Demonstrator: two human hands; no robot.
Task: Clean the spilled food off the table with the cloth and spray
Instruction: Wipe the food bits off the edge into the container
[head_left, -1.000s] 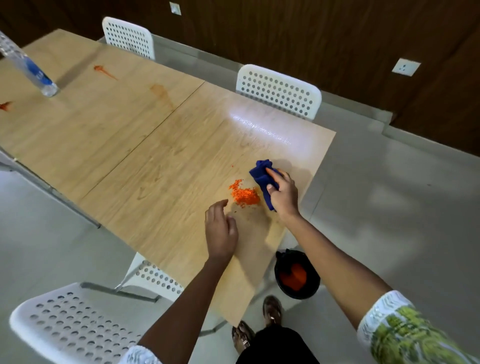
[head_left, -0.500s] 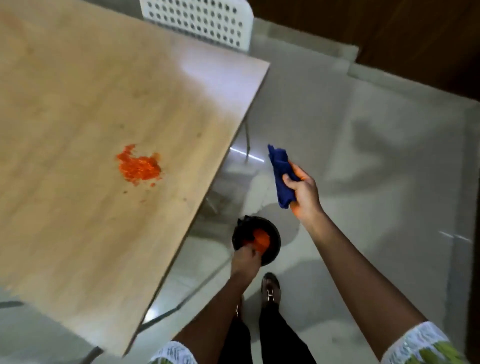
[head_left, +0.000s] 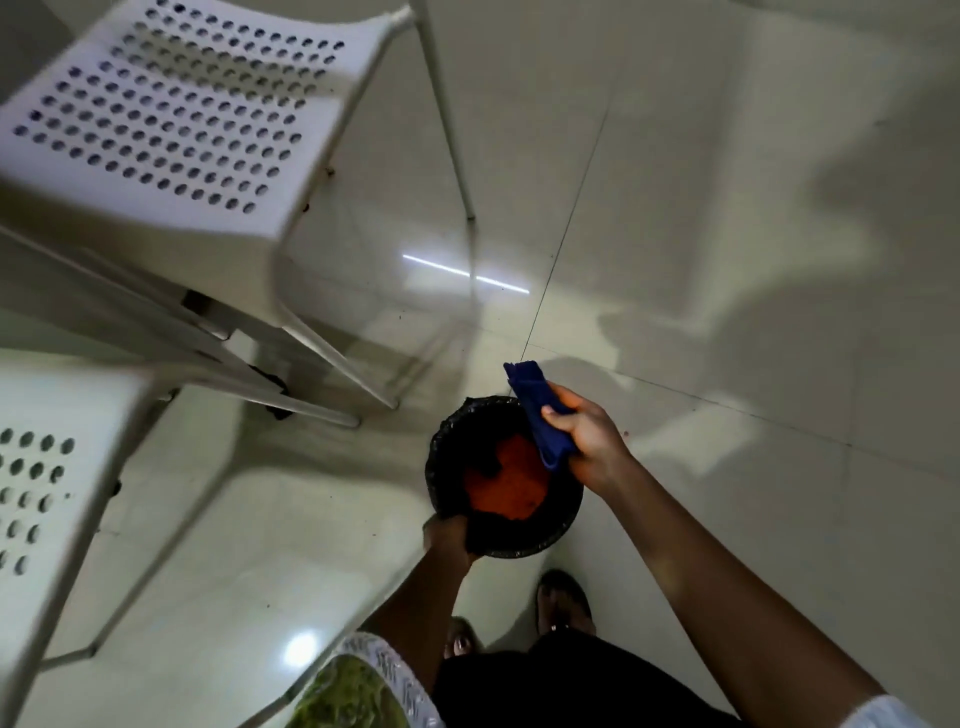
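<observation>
Blue cloth (head_left: 540, 415) is pinched in your right hand (head_left: 589, 441); your left hand (head_left: 449, 535) grips the black bin (head_left: 563, 525) rim. Tilt it and orange scraps (head_left: 506, 486) could spill onto the floor (head_left: 727, 260).

A dark blue cloth (head_left: 540, 415), folded into a strip, is held above a black bin (head_left: 566, 525). Orange food (head_left: 511, 486) is seen inside the bin

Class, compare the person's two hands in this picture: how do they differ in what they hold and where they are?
The right hand grips the blue cloth; the left hand grips the rim of the black bin. The right hand is raised over the bin's far edge, while the left hand sits at its near edge. Both are closed round something at the bin.
</observation>
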